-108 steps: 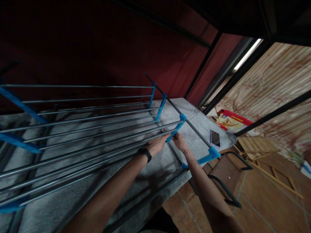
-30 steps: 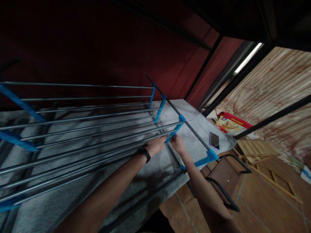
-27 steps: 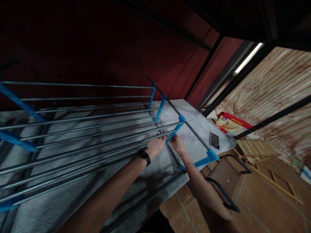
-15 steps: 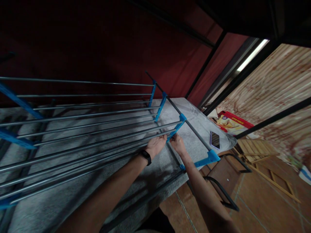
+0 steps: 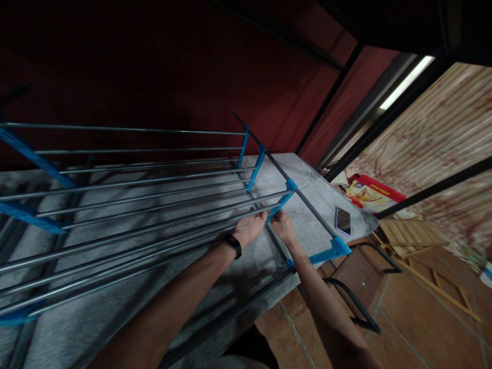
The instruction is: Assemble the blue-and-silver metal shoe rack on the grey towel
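Note:
A rack of grey metal rods [image 5: 154,202] joined by blue plastic brackets lies on its side before me. My left hand [image 5: 249,228], palm turned up, has its fingers curled at the end of a lower rod, where it meets a blue bracket [image 5: 285,199]. Closed on the lower end of that same bracket is my right hand [image 5: 283,227], just across from the left. The fingertips of both hands are partly hidden, and the joint between them cannot be seen clearly. A dark side tube [image 5: 313,209] runs through the brackets down to a blue corner piece [image 5: 338,248].
A grey cloth-covered surface [image 5: 307,171] carries the rack. A phone [image 5: 343,221] lies on it at the right. Beyond are a red and yellow box [image 5: 372,193], a dark chair [image 5: 355,277] and wooden slats [image 5: 411,238] on the tiled floor. Dark frame bars cross overhead.
The view has shifted slightly, moving the scene a little to the right. Both hands stay at the same bracket, with hardly any visible change in their grip.

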A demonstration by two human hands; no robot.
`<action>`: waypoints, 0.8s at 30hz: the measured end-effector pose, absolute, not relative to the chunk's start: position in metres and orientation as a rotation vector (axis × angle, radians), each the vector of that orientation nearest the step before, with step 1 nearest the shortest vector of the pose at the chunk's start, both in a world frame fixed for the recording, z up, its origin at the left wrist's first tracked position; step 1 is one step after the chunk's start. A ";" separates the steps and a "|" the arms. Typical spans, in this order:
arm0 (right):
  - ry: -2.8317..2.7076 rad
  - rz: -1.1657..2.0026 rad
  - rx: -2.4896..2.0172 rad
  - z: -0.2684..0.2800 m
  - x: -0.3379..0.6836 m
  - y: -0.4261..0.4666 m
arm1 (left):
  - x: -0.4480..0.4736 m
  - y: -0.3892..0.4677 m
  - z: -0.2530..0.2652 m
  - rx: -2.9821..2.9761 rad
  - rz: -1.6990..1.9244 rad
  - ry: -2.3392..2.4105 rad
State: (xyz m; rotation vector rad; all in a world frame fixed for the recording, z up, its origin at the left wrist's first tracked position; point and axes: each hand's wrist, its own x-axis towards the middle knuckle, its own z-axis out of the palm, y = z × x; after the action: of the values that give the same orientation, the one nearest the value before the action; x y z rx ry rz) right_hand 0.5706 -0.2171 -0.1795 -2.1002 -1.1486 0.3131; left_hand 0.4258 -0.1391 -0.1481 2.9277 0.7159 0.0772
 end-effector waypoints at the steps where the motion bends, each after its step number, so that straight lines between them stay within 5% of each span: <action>1: -1.138 0.307 -2.109 -0.179 0.570 -0.217 | 0.425 -0.140 -0.148 2.947 0.105 0.696; 24: -1.131 0.307 -2.185 -0.171 0.564 -0.219 | 0.427 -0.144 -0.146 2.932 0.088 0.658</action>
State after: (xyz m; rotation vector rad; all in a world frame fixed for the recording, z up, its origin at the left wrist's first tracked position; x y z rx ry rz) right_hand 0.5641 -0.2186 -0.1705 -2.1852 -1.1307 0.3072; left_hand 0.4272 -0.1441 -0.1465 2.9322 0.6580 0.0881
